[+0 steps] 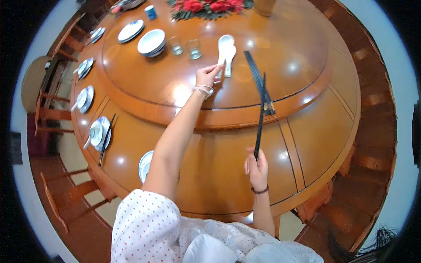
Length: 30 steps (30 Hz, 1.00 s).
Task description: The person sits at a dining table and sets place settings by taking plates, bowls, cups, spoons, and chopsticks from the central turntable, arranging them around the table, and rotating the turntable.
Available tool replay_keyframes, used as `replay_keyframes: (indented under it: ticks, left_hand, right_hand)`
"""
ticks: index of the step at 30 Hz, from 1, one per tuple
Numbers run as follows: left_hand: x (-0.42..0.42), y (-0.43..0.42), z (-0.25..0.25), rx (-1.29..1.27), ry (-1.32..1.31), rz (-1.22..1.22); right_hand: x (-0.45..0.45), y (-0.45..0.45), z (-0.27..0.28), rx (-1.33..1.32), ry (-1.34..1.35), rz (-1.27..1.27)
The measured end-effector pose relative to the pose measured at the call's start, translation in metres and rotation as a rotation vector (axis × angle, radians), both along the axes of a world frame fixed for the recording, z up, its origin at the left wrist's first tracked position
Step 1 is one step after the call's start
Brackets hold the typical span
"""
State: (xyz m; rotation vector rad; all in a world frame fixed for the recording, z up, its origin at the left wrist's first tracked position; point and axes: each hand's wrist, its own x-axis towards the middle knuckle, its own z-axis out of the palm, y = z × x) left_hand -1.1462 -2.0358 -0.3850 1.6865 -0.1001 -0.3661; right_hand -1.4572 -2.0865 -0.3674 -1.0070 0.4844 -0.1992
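My left hand [208, 75] reaches onto the raised turntable, its fingers closed on the handle of a white soup spoon [225, 42]. A second white spoon [229, 65] lies against it on the right. In front of my body, my right hand [258, 168] is closed around the lower end of black chopsticks [260, 127]; whether it holds one or a pair I cannot tell. Their far end crosses over a bundle of black chopsticks [255, 74] lying on the turntable. A white bowl with a blue rim [144, 165] is partly hidden behind my left forearm.
On the turntable [289, 57] stand stacked bowls [151, 42], plates [130, 30], two glasses [194, 49], a blue-and-white cup [150, 12] and red flowers [193, 6]. Place settings [97, 132] line the table's left edge, one with chopsticks [106, 140]. Wooden chairs [74, 193] surround the table.
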Motion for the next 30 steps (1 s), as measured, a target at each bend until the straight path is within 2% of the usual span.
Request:
replay_keyframes:
  ticks: [2,5,6,7,10,11,13,16,17,20,22,30]
  left_hand:
    - [-0.013,0.021,0.024,-0.005,-0.134,-0.132]
    - [-0.068,0.073,0.112,0.364,-0.356,-0.349]
    - [-0.094,0.088,0.131,0.334,-0.278,-0.311]
    - [-0.118,0.114,0.145,0.459,-0.368,-0.340]
    - [-0.188,0.185,0.180,0.642,-0.326,-0.163]
    - [-0.208,0.210,0.180,0.708,-0.317,-0.100]
    - [-0.249,0.246,0.170,0.684,-0.151,0.161]
    - [-0.297,0.308,0.157,0.508,-0.125,0.342]
    - [-0.300,0.319,0.149,0.509,-0.134,0.337]
    - [-0.295,0.341,0.137,0.787,-0.243,0.184]
    - [-0.294,0.359,0.136,0.778,-0.278,0.147]
    - [-0.269,0.383,0.120,0.783,-0.330,-0.029]
  right_hand:
    - [-0.027,0.007,-0.007,0.069,-0.010,0.033]
    - [-0.061,0.011,-0.013,0.214,0.083,0.161]
    - [-0.073,0.011,-0.020,0.260,0.139,0.243]
    - [-0.088,0.022,-0.019,0.307,0.201,0.317]
    - [-0.095,0.046,-0.001,0.302,0.243,0.447]
    - [-0.093,0.055,0.003,0.267,0.212,0.489]
    - [-0.083,0.072,0.016,0.335,0.246,0.482]
    - [-0.089,0.123,0.035,0.266,0.231,0.456]
    - [-0.089,0.134,0.032,0.222,0.233,0.464]
    - [-0.089,0.155,0.023,0.131,0.229,0.466]
    - [-0.097,0.172,0.031,0.213,0.255,0.419]
    - [-0.088,0.227,0.023,0.169,0.288,0.264]
